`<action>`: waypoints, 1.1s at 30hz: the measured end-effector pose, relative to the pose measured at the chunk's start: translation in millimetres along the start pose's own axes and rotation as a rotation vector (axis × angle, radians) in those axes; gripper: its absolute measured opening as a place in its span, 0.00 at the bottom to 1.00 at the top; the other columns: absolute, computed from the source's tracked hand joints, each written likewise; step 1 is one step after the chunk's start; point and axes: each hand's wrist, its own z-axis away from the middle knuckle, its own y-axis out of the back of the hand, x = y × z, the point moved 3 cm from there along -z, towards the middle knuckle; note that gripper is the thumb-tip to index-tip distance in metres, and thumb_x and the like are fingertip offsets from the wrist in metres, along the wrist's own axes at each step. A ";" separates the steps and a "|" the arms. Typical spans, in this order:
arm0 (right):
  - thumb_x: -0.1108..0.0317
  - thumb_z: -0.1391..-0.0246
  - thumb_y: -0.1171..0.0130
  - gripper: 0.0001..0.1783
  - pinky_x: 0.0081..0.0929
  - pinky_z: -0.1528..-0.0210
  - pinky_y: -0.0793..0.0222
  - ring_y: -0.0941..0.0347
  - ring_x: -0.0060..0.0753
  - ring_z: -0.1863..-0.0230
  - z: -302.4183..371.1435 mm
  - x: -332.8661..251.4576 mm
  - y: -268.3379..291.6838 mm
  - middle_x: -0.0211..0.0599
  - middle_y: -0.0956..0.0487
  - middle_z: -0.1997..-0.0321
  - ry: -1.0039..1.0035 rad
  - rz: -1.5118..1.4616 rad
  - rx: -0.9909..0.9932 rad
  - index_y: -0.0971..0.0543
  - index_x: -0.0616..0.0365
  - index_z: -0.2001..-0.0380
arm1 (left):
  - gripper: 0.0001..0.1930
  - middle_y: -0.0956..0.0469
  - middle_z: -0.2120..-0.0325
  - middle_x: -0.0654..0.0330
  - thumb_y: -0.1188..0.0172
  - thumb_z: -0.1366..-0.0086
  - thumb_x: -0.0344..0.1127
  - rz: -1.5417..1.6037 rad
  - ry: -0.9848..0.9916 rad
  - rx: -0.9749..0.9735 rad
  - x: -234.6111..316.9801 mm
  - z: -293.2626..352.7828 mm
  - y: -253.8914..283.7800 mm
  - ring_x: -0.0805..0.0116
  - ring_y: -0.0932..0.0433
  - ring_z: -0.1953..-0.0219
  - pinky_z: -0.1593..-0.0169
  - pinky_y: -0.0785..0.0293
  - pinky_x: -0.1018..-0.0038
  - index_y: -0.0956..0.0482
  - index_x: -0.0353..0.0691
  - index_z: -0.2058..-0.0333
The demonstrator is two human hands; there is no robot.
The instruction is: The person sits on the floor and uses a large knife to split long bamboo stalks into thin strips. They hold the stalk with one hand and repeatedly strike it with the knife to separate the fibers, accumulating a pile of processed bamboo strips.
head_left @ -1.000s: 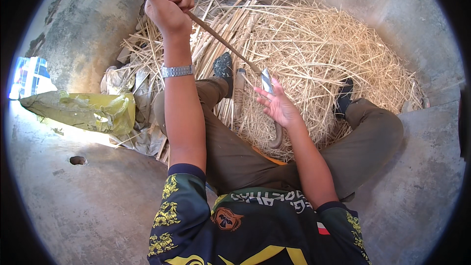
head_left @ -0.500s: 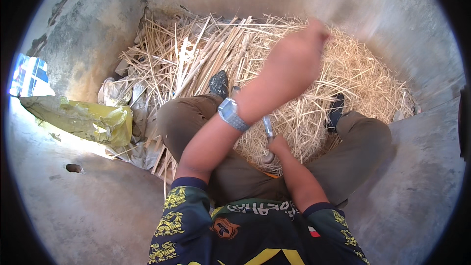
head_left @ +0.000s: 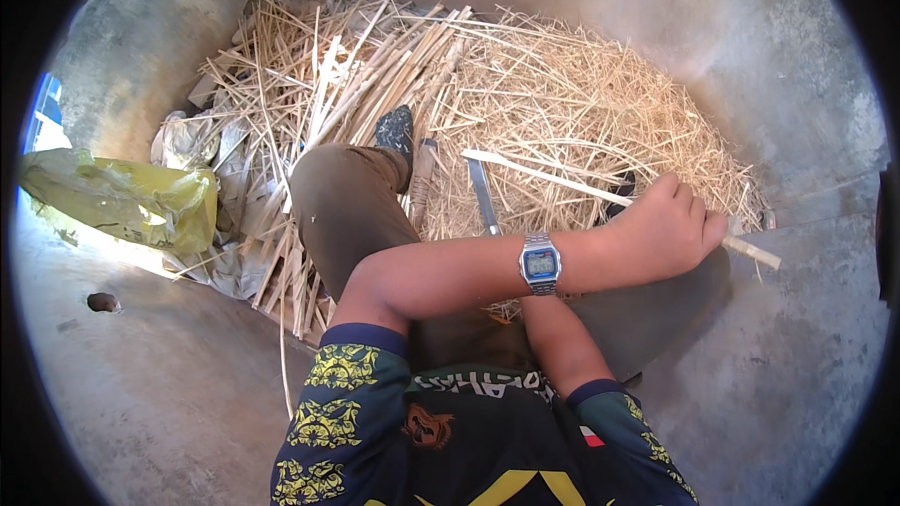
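Observation:
My left arm, with a wristwatch (head_left: pixel 540 264) on it, reaches across to the right. My left hand (head_left: pixel 670 227) is closed around a pale bamboo strip (head_left: pixel 553 176). The strip slants from above the knife blade down past my fist, its short end showing on the right. A knife (head_left: pixel 482 195) points away from me, its blade showing just beyond my left forearm. Behind that forearm my right hand and the knife's handle are hidden. My right forearm (head_left: pixel 562 342) leads up to that spot, in line with the knife.
Split strips (head_left: pixel 403 56) lie piled at the far left, and fine shavings (head_left: pixel 581 94) cover the floor farther right. A brown stick-like piece (head_left: pixel 424 178) rests beside my left foot. A yellow sack (head_left: pixel 141 201) is at the left. Curved concrete walls (head_left: pixel 750 47) surround me.
My left hand has swung from the far middle down to the right, and the strip now shows in it. My left forearm now covers my right hand, which was gripping the knife's handle.

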 end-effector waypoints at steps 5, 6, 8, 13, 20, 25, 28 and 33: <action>0.52 0.51 0.36 0.24 0.44 0.53 0.25 0.19 0.51 0.54 12.8 -19.1 11.5 0.49 0.16 0.58 -0.092 -0.013 -0.014 0.18 0.55 0.54 | 0.08 0.29 0.85 0.62 0.41 0.46 0.36 0.008 -0.022 0.017 18.4 9.9 -2.9 0.66 0.29 0.81 0.72 0.40 0.68 0.29 0.39 0.73; 0.52 0.51 0.36 0.24 0.44 0.54 0.25 0.18 0.51 0.55 12.3 -20.7 11.5 0.49 0.16 0.58 -0.095 -0.017 -0.013 0.17 0.55 0.55 | 0.08 0.29 0.85 0.62 0.41 0.46 0.36 0.010 -0.022 0.025 21.9 12.1 -2.7 0.66 0.30 0.81 0.73 0.40 0.68 0.30 0.39 0.73; 0.52 0.51 0.37 0.23 0.44 0.55 0.25 0.18 0.51 0.56 9.1 -19.2 11.5 0.49 0.15 0.60 -0.063 -0.041 0.000 0.17 0.55 0.56 | 0.09 0.30 0.86 0.62 0.41 0.46 0.36 -0.018 -0.048 0.004 28.3 16.4 -1.1 0.67 0.30 0.81 0.74 0.41 0.68 0.30 0.40 0.74; 0.55 0.51 0.37 0.19 0.45 0.59 0.26 0.17 0.51 0.63 -2.4 7.8 1.4 0.49 0.16 0.67 0.102 -0.071 0.050 0.16 0.58 0.62 | 0.09 0.29 0.85 0.62 0.40 0.45 0.36 -0.014 -0.064 -0.072 39.0 25.0 -3.5 0.67 0.29 0.81 0.75 0.42 0.68 0.30 0.39 0.73; 0.59 0.50 0.36 0.18 0.43 0.58 0.27 0.19 0.47 0.62 -17.6 10.9 -20.2 0.49 0.17 0.66 0.763 0.009 0.890 0.20 0.62 0.61 | 0.08 0.23 0.78 0.59 0.43 0.42 0.33 0.184 0.098 -0.071 -16.8 -12.6 21.8 0.61 0.22 0.72 0.66 0.32 0.66 0.24 0.37 0.65; 0.64 0.53 0.39 0.15 0.49 0.54 0.32 0.26 0.59 0.60 18.4 -37.7 19.5 0.54 0.23 0.65 0.259 -0.209 0.320 0.24 0.62 0.63 | 0.10 0.24 0.77 0.53 0.50 0.31 0.36 0.446 0.424 0.019 -140.8 -11.5 86.6 0.55 0.24 0.72 0.65 0.26 0.62 0.24 0.35 0.64; 0.65 0.53 0.38 0.14 0.50 0.57 0.33 0.26 0.59 0.62 27.7 -49.3 34.1 0.52 0.23 0.67 0.291 -0.308 0.423 0.27 0.63 0.67 | 0.22 0.42 0.87 0.70 0.57 0.24 0.43 0.745 0.636 0.426 -210.6 18.9 114.4 0.78 0.41 0.85 0.80 0.45 0.76 0.35 0.46 0.81; 0.66 0.47 0.35 0.13 0.38 0.73 0.31 0.27 0.41 0.77 25.8 -62.3 29.1 0.41 0.25 0.76 0.694 -0.307 0.594 0.29 0.62 0.72 | 0.23 0.52 0.88 0.72 0.55 0.29 0.47 1.159 0.808 0.607 -254.9 43.9 165.6 0.78 0.57 0.86 0.82 0.60 0.75 0.46 0.51 0.83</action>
